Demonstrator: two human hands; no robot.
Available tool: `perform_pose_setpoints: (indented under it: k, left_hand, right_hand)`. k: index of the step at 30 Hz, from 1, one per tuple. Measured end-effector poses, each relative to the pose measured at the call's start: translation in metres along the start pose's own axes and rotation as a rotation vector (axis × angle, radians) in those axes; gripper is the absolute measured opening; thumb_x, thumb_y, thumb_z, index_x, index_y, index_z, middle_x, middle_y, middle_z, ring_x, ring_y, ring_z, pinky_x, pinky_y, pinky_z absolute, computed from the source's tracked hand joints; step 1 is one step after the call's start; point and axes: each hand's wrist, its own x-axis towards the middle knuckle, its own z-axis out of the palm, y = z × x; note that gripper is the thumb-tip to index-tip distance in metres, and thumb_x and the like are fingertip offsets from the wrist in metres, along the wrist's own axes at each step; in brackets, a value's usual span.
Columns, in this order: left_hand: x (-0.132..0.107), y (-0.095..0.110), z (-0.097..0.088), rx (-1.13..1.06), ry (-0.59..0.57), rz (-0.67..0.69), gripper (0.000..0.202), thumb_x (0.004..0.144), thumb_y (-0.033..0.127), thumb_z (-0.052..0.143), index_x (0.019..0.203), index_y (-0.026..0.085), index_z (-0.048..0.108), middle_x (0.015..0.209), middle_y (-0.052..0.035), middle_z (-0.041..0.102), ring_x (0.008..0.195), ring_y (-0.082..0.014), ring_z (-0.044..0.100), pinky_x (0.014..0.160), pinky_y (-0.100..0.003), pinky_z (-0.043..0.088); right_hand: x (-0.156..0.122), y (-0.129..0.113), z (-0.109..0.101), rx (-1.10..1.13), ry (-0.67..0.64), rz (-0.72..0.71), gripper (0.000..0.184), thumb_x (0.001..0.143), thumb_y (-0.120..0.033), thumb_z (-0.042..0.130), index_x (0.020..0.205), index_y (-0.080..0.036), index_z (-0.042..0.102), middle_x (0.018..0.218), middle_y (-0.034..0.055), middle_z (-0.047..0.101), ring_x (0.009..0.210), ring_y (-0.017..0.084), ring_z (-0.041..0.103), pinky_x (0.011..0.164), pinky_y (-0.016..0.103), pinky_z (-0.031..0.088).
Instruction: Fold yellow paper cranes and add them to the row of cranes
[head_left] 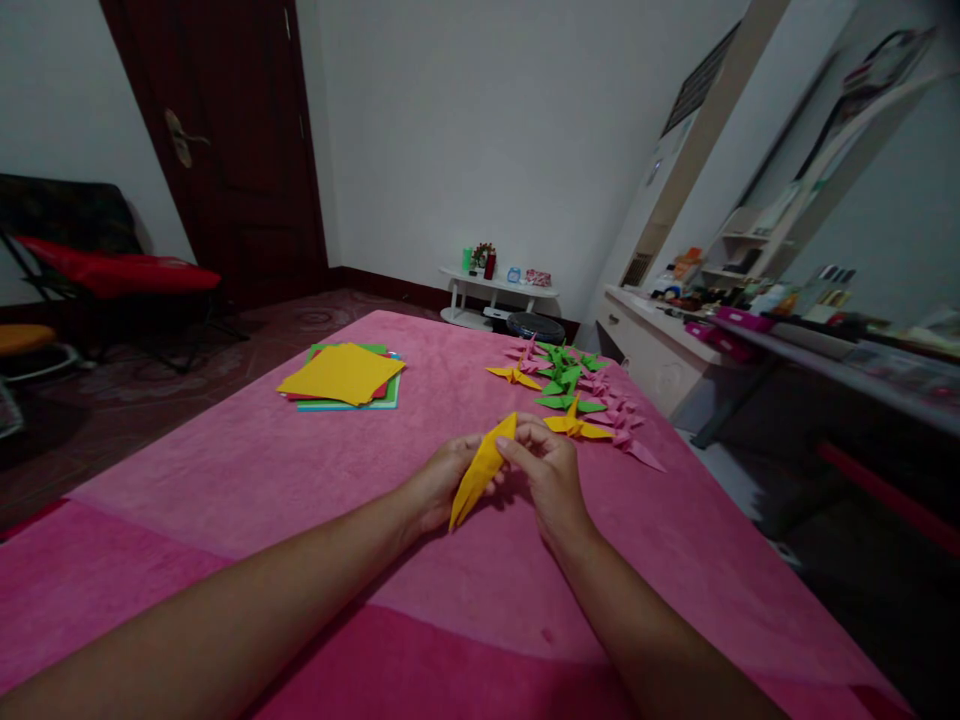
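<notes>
A narrow folded piece of yellow paper (480, 474), pointed at its top and split at its lower end, is held tilted above the pink cloth. My left hand (445, 482) grips its lower left side, with the fingers partly hidden behind the paper. With thumb and fingers, my right hand (546, 466) pinches the paper near its upper tip. Just beyond my right hand lies a yellow paper crane (576, 424), at the near edge of a group of green paper cranes (562, 372) and pink ones (616, 408). Another yellow crane (514, 375) lies at the group's left.
A stack of coloured paper squares (341, 374), yellow on top, lies at the table's far left. Pink cloth (247, 470) covers the table. Beyond stand a low white shelf (499, 282), a cluttered dressing table (675, 330) at right and a red-covered chair (120, 275) at left.
</notes>
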Motion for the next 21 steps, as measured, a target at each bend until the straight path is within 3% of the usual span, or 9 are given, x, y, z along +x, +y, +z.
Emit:
perform_pose_setpoints:
  k: [3,7,11,13,17,21]
  left_hand:
    - [-0.004,0.002,0.004,0.176,0.076,0.164,0.029,0.075,0.037,0.061,0.085,0.009,0.064,0.073,-0.0077,0.063,0.058,-0.0119,0.056,0.055,-0.022,0.043]
    - [-0.009,0.006,0.008,0.345,0.174,0.29,0.026,0.063,0.032,0.073,0.075,0.009,0.068,0.067,-0.0054,0.065,0.055,-0.0109,0.055,0.054,-0.021,0.04]
    - [-0.007,0.004,0.007,0.249,0.241,0.274,0.029,0.061,0.033,0.074,0.077,0.009,0.07,0.067,-0.0085,0.067,0.056,-0.014,0.057,0.056,-0.025,0.042]
    - [-0.005,0.003,0.005,0.202,0.249,0.26,0.03,0.061,0.033,0.074,0.078,0.008,0.07,0.068,-0.0099,0.068,0.059,-0.0158,0.06,0.059,-0.026,0.044]
    - [-0.004,0.001,0.002,0.178,0.226,0.284,0.029,0.064,0.033,0.072,0.078,0.008,0.069,0.07,-0.0104,0.069,0.06,-0.016,0.061,0.061,-0.027,0.046]
    - [-0.005,0.0,-0.001,0.162,0.227,0.286,0.03,0.064,0.033,0.072,0.08,0.008,0.069,0.073,-0.0098,0.069,0.061,-0.0158,0.061,0.062,-0.027,0.046]
  right_hand:
    - [0.004,0.003,-0.006,-0.012,0.027,-0.017,0.016,0.067,-0.023,0.064,0.055,-0.016,0.057,0.081,0.0022,0.058,0.076,0.015,0.053,0.07,0.026,0.04]
    - [0.006,0.009,-0.009,0.06,0.027,0.046,0.018,0.07,-0.028,0.064,0.058,-0.016,0.058,0.071,0.0004,0.057,0.07,0.014,0.052,0.066,0.025,0.04]
    - [0.004,0.014,-0.008,0.217,0.05,0.238,0.029,0.075,-0.044,0.058,0.076,-0.016,0.063,0.067,0.0019,0.059,0.062,0.013,0.053,0.059,0.024,0.042]
    - [0.003,0.016,-0.007,0.224,0.032,0.294,0.033,0.074,-0.047,0.058,0.076,-0.015,0.061,0.064,0.0019,0.058,0.057,0.012,0.052,0.055,0.022,0.041]
    - [0.001,0.02,-0.006,0.184,-0.059,0.279,0.03,0.071,-0.044,0.063,0.067,-0.015,0.057,0.056,-0.0021,0.052,0.049,0.008,0.045,0.048,0.019,0.036]
    - [-0.001,0.022,-0.004,0.161,-0.058,0.272,0.026,0.069,-0.039,0.066,0.071,-0.014,0.058,0.056,-0.0024,0.053,0.049,0.008,0.047,0.047,0.019,0.035]
